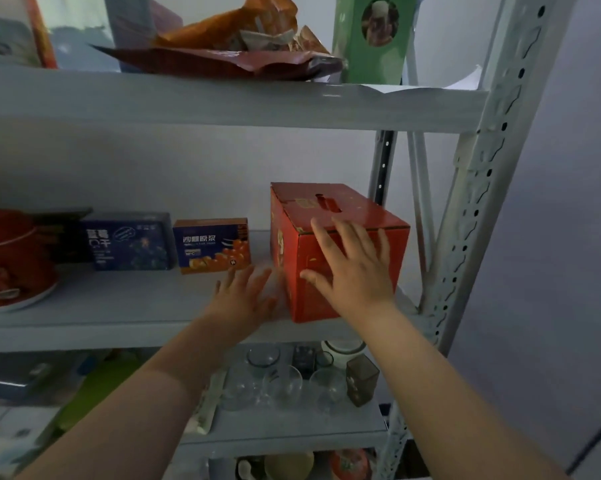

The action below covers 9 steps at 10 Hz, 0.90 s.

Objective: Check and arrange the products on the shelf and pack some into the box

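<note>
Red cardboard box [326,209] sits at the right end of the grey metal middle shelf [119,306], flaps closed; we cannot see its contents. Right hand [351,268] lies spread flat on its front, left hand [247,292] open at its left side, contact unclear. We judge this a brace for sliding it out. Small orange carton [212,245] stands near, apart.

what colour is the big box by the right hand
The box is red, clearest in the head view.

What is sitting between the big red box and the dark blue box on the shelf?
A small orange-and-blue box stands between the big red box and the dark blue box on the middle shelf; the head view shows it.
</note>
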### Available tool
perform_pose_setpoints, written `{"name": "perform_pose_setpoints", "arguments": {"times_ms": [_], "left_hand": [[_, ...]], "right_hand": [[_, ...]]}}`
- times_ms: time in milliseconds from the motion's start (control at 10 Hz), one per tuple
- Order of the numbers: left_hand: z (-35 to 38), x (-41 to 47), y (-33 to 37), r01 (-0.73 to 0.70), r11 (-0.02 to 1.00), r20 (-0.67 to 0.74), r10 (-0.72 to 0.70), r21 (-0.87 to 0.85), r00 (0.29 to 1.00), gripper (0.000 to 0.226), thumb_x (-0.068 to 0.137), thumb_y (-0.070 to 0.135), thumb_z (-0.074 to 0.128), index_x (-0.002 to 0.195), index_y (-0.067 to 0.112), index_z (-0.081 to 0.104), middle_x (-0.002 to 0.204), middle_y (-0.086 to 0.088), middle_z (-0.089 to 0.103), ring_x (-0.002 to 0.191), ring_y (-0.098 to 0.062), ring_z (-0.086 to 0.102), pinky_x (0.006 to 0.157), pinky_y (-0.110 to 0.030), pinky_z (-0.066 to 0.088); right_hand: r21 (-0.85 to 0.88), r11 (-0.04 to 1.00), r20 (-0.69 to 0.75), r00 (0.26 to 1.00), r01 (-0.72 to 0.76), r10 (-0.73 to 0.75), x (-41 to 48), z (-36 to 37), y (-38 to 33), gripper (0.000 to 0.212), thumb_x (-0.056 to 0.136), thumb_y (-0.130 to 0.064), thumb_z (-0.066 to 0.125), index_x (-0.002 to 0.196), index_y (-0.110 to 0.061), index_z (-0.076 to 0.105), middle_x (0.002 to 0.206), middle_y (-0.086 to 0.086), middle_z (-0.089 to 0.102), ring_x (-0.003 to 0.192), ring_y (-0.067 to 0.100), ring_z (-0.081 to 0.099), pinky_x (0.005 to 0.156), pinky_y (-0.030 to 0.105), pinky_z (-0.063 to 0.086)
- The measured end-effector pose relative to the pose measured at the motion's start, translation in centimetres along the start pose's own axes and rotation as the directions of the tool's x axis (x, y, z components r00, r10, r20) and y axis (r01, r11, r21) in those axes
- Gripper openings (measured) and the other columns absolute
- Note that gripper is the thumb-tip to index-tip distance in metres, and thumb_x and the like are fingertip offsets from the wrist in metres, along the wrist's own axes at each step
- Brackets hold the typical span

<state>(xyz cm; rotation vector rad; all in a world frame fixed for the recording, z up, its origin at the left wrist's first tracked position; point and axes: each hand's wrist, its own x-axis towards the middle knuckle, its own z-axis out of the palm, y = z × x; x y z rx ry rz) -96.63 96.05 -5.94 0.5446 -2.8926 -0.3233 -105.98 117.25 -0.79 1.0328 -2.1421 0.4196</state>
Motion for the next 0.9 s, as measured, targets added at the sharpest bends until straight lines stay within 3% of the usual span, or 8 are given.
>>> {"name": "perform_pose_setpoints", "arguments": {"times_ms": [100, 500, 600, 700, 800, 900], "left_hand": [[0.7, -0.4, -1.1, 0.032, 0.989, 0.057, -0.041, 0.146, 0.998, 0.070, 0.099, 0.069, 0.017, 0.160, 0.042, -0.006, 0.170, 0.001, -0.014, 0.154, -0.033, -0.020, 0.122, -0.059, -0.007], [1.7, 0.0, -1.3, 0.105, 0.965, 0.008, -0.110, 0.242, 0.994, 0.083, 0.085, 0.080, 0.004, 0.159, 0.044, -0.011, 0.171, 0.005, -0.009, 0.155, -0.027, -0.018, 0.126, -0.053, -0.005], [1.6, -0.3, -1.2, 0.097, 0.970, -0.010, -0.097, 0.221, 0.995, 0.084, 0.084, 0.081, 0.004, 0.158, 0.044, -0.012, 0.171, 0.004, -0.009, 0.155, -0.026, -0.019, 0.126, -0.052, -0.004], [1.1, -0.8, -1.4, 0.084, 0.976, -0.016, -0.082, 0.202, 0.996, 0.083, 0.084, 0.080, 0.006, 0.157, 0.045, -0.016, 0.169, 0.003, -0.017, 0.151, -0.029, -0.029, 0.126, -0.053, -0.007], [0.3, -1.7, -2.1, 0.037, 0.964, -0.062, -0.021, 0.262, 0.998, 0.083, 0.081, 0.079, -0.002, 0.153, 0.044, -0.027, 0.166, 0.001, -0.030, 0.145, -0.031, -0.040, 0.122, -0.054, -0.016], [-2.3, -3.1, -4.1, -0.002, 0.927, -0.166, 0.070, 0.375, 0.984, 0.080, 0.084, 0.077, -0.004, 0.152, 0.042, -0.029, 0.163, -0.002, -0.035, 0.145, -0.033, -0.040, 0.119, -0.054, -0.021]], "right_hand": [[-0.041, 0.999, -0.008, 1.000, 0.017, -0.018, 1.6, 1.7, -0.4, 0.084, 0.094, -0.066, 0.054, 0.162, -0.030, 0.021, 0.159, 0.012, 0.041, 0.149, 0.034, 0.034, 0.122, 0.066, 0.016], [-0.006, 1.000, 0.065, 0.998, 0.007, -0.006, 5.6, 6.9, 0.2, 0.094, 0.095, -0.058, 0.055, 0.164, -0.026, -0.001, 0.170, 0.014, 0.014, 0.156, 0.037, 0.013, 0.121, 0.065, -0.001], [0.101, 0.994, 0.114, 0.993, 0.029, -0.041, 5.7, 5.8, 0.8, 0.086, 0.099, -0.051, 0.053, 0.164, -0.028, 0.004, 0.172, 0.010, 0.005, 0.158, 0.034, 0.005, 0.124, 0.059, -0.001], [0.449, 0.891, 0.096, 0.995, -0.064, 0.023, 4.4, 2.9, 1.8, 0.062, 0.100, -0.038, 0.059, 0.157, -0.026, 0.037, 0.162, 0.000, 0.035, 0.152, 0.024, 0.028, 0.124, 0.048, 0.026], [0.734, 0.650, 0.065, 0.974, -0.195, 0.218, 2.2, -2.6, 2.0, 0.028, 0.100, -0.024, 0.062, 0.128, -0.028, 0.063, 0.127, -0.014, 0.063, 0.115, -0.003, 0.061, 0.101, 0.026, 0.055], [0.787, 0.617, -0.150, 0.964, -0.018, 0.220, 1.6, -10.0, 2.5, 0.010, 0.101, -0.024, 0.060, 0.108, -0.024, 0.067, 0.101, -0.008, 0.071, 0.093, 0.008, 0.070, 0.079, 0.019, 0.058]]}}
